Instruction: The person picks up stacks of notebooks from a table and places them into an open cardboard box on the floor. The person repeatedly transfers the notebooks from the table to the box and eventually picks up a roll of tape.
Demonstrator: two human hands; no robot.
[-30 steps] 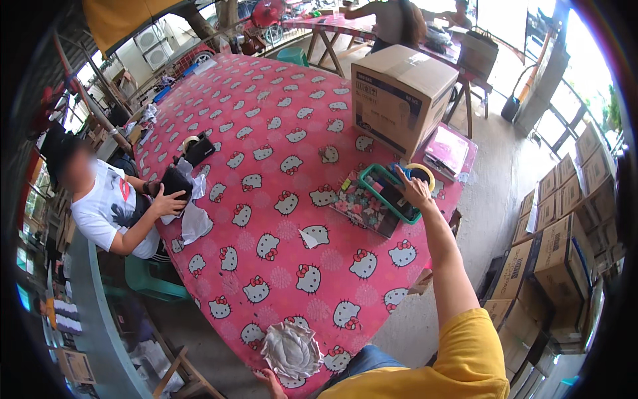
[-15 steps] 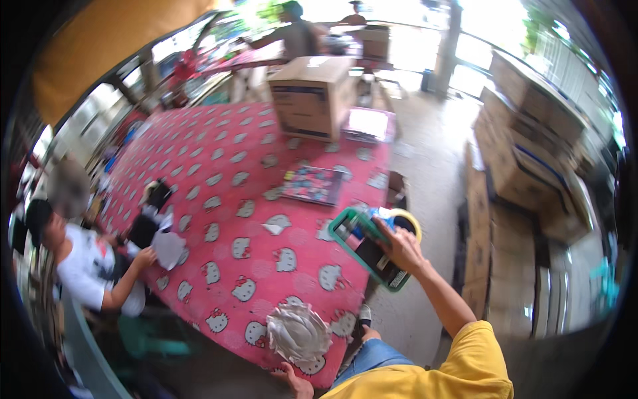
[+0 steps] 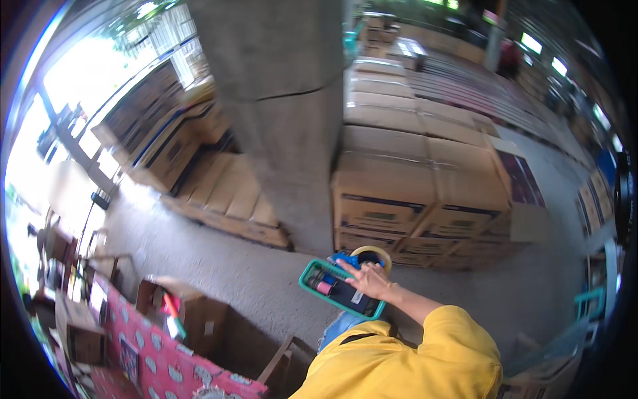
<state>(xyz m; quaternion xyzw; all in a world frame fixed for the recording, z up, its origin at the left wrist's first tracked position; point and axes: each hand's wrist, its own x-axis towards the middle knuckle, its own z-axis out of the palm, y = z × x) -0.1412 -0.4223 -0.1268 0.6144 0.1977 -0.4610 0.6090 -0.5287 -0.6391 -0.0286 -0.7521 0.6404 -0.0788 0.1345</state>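
My right hand (image 3: 371,280) is closed on the side of a green plastic basket (image 3: 312,292), held out in front of my body. Inside the basket lie a dark flat item with a white label (image 3: 349,297) and a small pink-capped thing (image 3: 323,287). A yellowish tape roll (image 3: 387,256) and something blue (image 3: 345,258) sit at the far side, by my fingers; how the roll is held is partly hidden by the hand. My left hand is out of the picture.
A concrete column (image 3: 286,113) stands ahead. Strapped cartons (image 3: 385,186) are stacked to its right, more cartons (image 3: 219,193) to its left. The pink-covered table (image 3: 166,366) is at lower left, beside an open carton (image 3: 212,322). A teal stool (image 3: 589,302) stands at right.
My view has swung right, away from the pink table toward the column and cartons. The basket stays in my right hand. My left hand, earlier at the table's edge, has left view.
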